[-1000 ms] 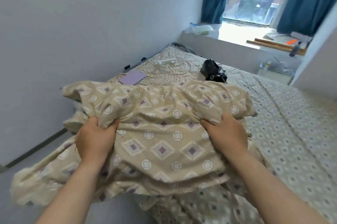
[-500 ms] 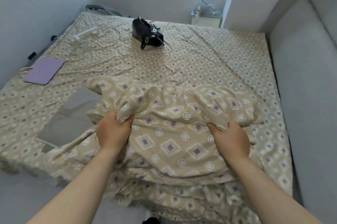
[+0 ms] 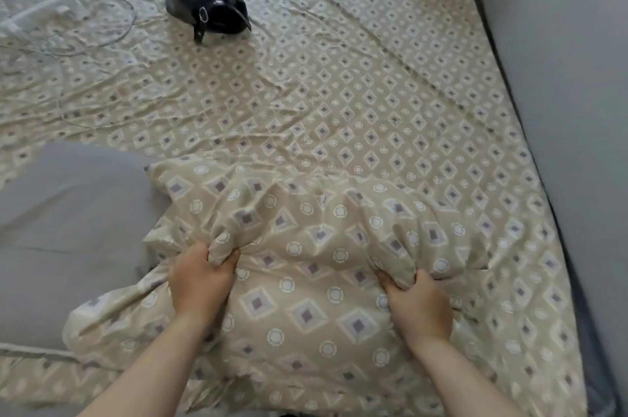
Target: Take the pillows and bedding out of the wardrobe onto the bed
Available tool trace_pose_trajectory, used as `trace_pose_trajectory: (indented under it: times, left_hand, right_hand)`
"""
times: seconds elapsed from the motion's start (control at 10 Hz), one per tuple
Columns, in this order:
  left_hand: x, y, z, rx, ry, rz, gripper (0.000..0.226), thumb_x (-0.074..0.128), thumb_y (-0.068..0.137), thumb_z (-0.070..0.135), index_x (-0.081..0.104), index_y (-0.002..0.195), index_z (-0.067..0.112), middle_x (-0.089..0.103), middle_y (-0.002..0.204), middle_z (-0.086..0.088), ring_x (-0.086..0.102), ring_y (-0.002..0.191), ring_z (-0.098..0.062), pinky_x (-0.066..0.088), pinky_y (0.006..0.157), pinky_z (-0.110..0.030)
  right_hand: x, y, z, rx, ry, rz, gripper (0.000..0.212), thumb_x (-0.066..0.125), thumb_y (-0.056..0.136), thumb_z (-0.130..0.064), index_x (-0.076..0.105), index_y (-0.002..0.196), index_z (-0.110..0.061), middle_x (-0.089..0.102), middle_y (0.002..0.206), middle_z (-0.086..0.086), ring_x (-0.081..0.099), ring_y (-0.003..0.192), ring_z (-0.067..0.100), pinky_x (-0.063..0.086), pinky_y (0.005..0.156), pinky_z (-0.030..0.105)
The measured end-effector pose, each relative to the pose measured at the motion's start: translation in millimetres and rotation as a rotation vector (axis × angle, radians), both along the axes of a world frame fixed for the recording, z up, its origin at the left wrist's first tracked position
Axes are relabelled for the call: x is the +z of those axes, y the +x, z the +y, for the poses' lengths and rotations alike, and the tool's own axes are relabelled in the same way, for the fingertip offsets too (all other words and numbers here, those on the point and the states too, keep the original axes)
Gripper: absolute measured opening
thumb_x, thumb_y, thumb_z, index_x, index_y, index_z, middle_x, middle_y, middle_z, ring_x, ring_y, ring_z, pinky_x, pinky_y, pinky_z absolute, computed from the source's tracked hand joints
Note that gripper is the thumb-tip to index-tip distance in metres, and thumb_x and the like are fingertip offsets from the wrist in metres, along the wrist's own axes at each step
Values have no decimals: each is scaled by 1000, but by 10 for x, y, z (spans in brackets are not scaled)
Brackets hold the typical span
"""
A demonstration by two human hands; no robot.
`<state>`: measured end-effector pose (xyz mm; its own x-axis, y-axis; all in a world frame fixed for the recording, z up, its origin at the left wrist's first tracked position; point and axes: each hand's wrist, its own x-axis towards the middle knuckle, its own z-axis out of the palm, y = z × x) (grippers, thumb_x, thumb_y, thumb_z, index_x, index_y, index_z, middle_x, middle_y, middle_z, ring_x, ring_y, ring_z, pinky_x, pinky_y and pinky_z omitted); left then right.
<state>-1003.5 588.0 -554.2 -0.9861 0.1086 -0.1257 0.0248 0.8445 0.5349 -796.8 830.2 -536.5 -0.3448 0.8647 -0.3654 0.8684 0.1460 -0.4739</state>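
Observation:
A bundle of beige bedding [image 3: 306, 246] with purple diamonds and white circles lies on the near part of the bed [image 3: 356, 93], which wears a sheet of the same pattern. My left hand [image 3: 200, 277] grips a bunched fold at the bundle's left side. My right hand [image 3: 418, 304] grips a fold at its right side. Both thumbs are tucked into the cloth. The bundle's near edge spreads toward the bed's foot under my forearms. The wardrobe is out of view.
A grey pillow or folded grey cloth [image 3: 68, 229] lies at the left of the bundle. A black handbag [image 3: 204, 5] sits at the far side of the bed, with a white cable [image 3: 85, 19] to its left. A grey padded headboard [image 3: 560, 93] runs along the right.
The bedding has come from the air by the left wall down onto the bed. The view has tilted downward and closer. Both hands keep their grip.

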Motion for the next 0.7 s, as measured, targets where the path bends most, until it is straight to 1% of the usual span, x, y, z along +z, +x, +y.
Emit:
trace_pose_trajectory:
  times: [0.1, 0.2, 0.3, 0.4, 0.5, 0.6, 0.7]
  left_hand:
    - [-114, -27, 17, -33, -47, -9, 37, 67, 75, 47, 49, 65, 16, 53, 65, 0, 53, 67, -29, 42, 61, -41]
    - [-99, -28, 32, -43, -61, -17, 36, 65, 74, 51, 49, 68, 20, 53, 68, 3, 53, 69, -26, 42, 62, -40]
    - [39, -37, 25, -36, -82, -45, 40, 64, 68, 60, 50, 72, 24, 55, 72, 5, 54, 72, -23, 46, 66, -41]
    - [175, -98, 5, -6, -148, -46, 55, 62, 60, 69, 54, 84, 19, 59, 81, 1, 57, 81, -27, 50, 70, -44]
    - [366, -138, 16, 23, -122, -73, 66, 63, 62, 66, 57, 102, 14, 61, 98, -5, 59, 94, -30, 51, 79, -46]
    - [629, -151, 92, -24, 53, -113, 75, 59, 71, 63, 50, 126, 14, 58, 124, -5, 58, 109, -24, 49, 91, -47]
    - [945, -182, 208, -77, 82, -127, 70, 58, 82, 55, 44, 137, 14, 51, 139, -6, 50, 124, -25, 43, 99, -44]
  right_hand:
    - [-138, -4, -5, -3, -11, -36, 55, 61, 69, -73, 56, 79, -19, 65, 80, 3, 62, 78, 31, 47, 66, 37]
    - [-150, 5, 8, 2, -20, -64, 56, 58, 67, -76, 55, 81, -21, 64, 80, 1, 60, 75, 28, 48, 67, 38]
    - [-65, 5, 49, -4, -60, -86, 66, 60, 64, -77, 57, 95, -18, 66, 90, 3, 61, 83, 29, 50, 74, 40]
    - [31, 36, 105, -2, -15, -124, 94, 63, 63, -75, 49, 126, -7, 60, 120, 14, 56, 111, 35, 46, 93, 44]
    - [285, 33, 155, 7, -31, -92, 93, 65, 74, -61, 34, 142, -6, 43, 141, 18, 40, 130, 35, 35, 106, 47]
    - [595, -39, 245, 89, -115, 55, 75, 62, 83, -46, 33, 145, -13, 37, 148, 9, 34, 136, 27, 32, 111, 46]
    - [994, -190, 318, 145, -168, 214, 54, 59, 88, -39, 44, 136, -20, 45, 142, 1, 41, 130, 19, 38, 105, 39]
